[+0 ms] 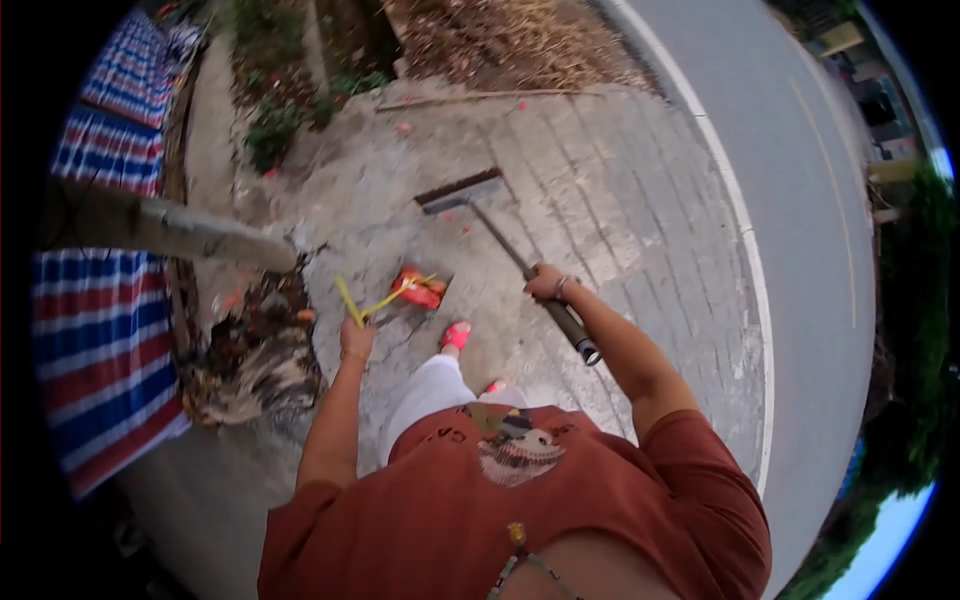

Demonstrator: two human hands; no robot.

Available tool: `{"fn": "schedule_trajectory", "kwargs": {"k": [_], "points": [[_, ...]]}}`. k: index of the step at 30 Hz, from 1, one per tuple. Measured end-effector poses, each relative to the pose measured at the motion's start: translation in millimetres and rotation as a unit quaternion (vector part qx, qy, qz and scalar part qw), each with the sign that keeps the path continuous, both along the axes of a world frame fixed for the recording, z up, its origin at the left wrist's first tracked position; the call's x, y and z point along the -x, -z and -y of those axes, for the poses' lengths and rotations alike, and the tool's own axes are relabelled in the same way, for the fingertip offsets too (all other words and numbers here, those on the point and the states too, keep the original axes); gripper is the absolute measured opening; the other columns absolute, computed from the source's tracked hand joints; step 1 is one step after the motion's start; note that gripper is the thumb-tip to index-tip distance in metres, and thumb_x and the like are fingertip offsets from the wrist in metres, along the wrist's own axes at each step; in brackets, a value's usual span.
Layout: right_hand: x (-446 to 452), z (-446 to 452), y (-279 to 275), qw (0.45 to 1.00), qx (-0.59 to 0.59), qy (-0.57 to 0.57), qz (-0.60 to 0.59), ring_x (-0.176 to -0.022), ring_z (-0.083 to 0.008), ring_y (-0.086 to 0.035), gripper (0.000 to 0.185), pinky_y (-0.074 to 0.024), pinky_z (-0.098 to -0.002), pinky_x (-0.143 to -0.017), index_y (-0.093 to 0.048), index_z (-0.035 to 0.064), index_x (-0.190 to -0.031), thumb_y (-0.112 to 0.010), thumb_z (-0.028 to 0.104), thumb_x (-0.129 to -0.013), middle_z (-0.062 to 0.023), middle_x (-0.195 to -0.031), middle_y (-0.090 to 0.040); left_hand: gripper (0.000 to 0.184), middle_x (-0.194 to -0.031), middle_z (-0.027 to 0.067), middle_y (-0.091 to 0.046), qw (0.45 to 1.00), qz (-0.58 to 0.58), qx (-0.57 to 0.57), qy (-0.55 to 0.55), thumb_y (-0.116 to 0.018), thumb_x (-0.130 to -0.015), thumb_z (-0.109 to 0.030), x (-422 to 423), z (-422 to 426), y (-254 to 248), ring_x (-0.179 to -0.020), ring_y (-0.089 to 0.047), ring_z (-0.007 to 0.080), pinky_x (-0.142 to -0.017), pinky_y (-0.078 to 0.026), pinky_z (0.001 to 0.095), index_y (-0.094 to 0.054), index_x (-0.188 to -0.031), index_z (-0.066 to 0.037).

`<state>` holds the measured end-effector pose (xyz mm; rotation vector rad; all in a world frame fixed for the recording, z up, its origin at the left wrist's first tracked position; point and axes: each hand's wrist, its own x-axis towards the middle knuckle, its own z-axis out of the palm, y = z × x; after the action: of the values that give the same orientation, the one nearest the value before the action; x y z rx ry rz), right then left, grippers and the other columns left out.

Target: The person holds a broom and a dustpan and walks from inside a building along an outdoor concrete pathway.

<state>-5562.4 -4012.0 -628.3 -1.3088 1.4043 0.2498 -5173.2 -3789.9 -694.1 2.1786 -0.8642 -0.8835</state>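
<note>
My right hand (546,283) is wrapped round the grey pole of a wide-headed broom (496,232). The broom's head, with a dark brown edge on its far side, rests on the concrete ahead of me, and the butt of the pole points back towards my right. My left hand (357,337) is closed on a yellow strip (381,304), one end sticking up and the other running right to a crumpled red-and-orange bundle (421,288). That bundle sits low, near my pink shoe (456,335); whether it touches the ground I cannot tell.
Grooved concrete (600,190) lies underfoot, with small red scraps on it. A pale kerb line (735,205) borders the road (790,200) on the right. To the left are a post (215,232), a burnt-looking debris heap (255,360) and striped sheeting (100,350). Dry leaves (510,45) lie beyond.
</note>
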Motion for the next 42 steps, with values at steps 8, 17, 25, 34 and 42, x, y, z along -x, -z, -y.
{"fn": "schedule_trajectory", "kwargs": {"k": [8, 17, 25, 34, 42], "points": [[-45.8, 41.2, 30.8, 0.993, 0.040, -0.105, -0.028, -0.047, -0.0191, -0.054, 0.050, -0.0435, -0.0338, -0.041, -0.046, 0.0028, -0.115, -0.054, 0.005, -0.066, -0.0113, -0.061, -0.057, 0.023, -0.081, 0.0179, -0.060, 0.994, 0.006, -0.107, 0.036, -0.058, -0.075, -0.026, 7.1, -1.5, -27.6, -0.078, -0.058, 0.0359, -0.063, -0.045, 0.0421, -0.057, -0.088, -0.006], [102.8, 2.7, -3.2, 0.988, -0.066, -0.130, -0.043, -0.034, -0.0203, -0.046, 0.050, -0.0380, -0.0337, -0.029, -0.037, 0.0071, -0.111, -0.054, -0.006, -0.066, -0.0084, -0.050, -0.046, 0.028, -0.092, 0.0156, -0.060, 0.989, -0.007, -0.137, 0.052, -0.052, -0.070, -0.016, 66.1, -29.4, -109.8, -0.088, -0.057, 0.0318, -0.074, -0.045, 0.0405, -0.058, -0.098, -0.013], [170.0, -53.4, -95.8, 0.994, -0.101, -0.020, -0.049, -0.035, -0.0178, -0.047, 0.067, -0.0385, -0.0305, -0.030, -0.028, 0.0051, -0.130, -0.053, -0.001, -0.069, -0.0076, -0.051, -0.048, 0.024, -0.088, 0.0146, -0.061, 0.983, 0.017, -0.139, 0.118, -0.061, -0.067, -0.016, 88.2, -16.8, -84.4, -0.086, -0.058, 0.0308, -0.071, -0.048, 0.0382, -0.060, -0.090, -0.010], [80.6, -15.3, -51.8, 0.977, -0.118, 0.175, 0.006, -0.044, -0.0139, -0.048, 0.069, -0.0414, -0.0289, -0.038, -0.027, 0.0080, -0.133, -0.060, 0.009, -0.072, -0.0052, -0.059, -0.051, 0.023, -0.091, 0.0151, -0.061, 0.974, 0.029, -0.177, 0.140, -0.056, -0.076, -0.027, -7.1, 103.6, -47.0, -0.086, -0.056, 0.0339, -0.071, -0.045, 0.0416, -0.058, -0.094, -0.013], [67.5, -57.9, 1.5, 0.974, -0.085, 0.210, 0.002, -0.044, -0.0167, -0.052, 0.073, -0.0440, -0.0306, -0.039, -0.020, 0.0031, -0.134, -0.057, 0.006, -0.071, -0.0100, -0.064, -0.054, 0.024, -0.088, 0.0150, -0.061, 0.970, 0.042, -0.168, 0.173, -0.057, -0.068, -0.014, 20.8, 160.3, -25.6, -0.084, -0.058, 0.0307, -0.071, -0.045, 0.0370, -0.060, -0.092, -0.011]]}}
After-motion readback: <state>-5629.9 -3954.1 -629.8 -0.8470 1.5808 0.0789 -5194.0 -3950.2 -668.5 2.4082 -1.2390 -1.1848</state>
